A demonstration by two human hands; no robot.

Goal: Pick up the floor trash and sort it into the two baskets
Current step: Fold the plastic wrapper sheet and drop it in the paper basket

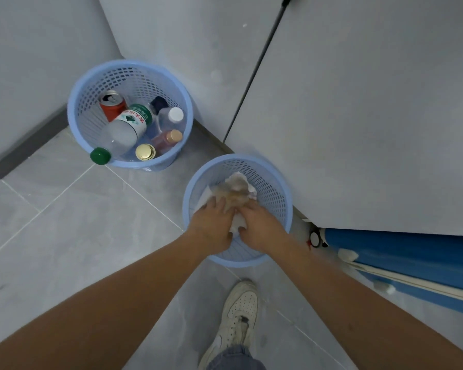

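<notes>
A wad of crumpled paper and stained tissue (234,193) sits inside the near basket (278,193), pressed toward its near wall. Both hands are on it: the left hand (213,224) lies over the wad's left side with fingers spread, and the right hand (261,227) grips a white fold of it at the near edge, so the two hands are grasping the paper together, almost touching each other above the basket's near rim. The step in hand looks like dropping or packing paper waste into this basket. The next move likely calls for letting go and lifting both hands straight up without dragging tissue back over the rim.

The far basket (183,102), well apart in the corner where the walls meet the floor (64,222), holds the containers: a red can (112,105), a large clear bottle (123,132) with a green cap, and smaller bottles (169,116). No loose trash shows on the visible floor. A white shoe (238,316) stands near the lower edge.
</notes>
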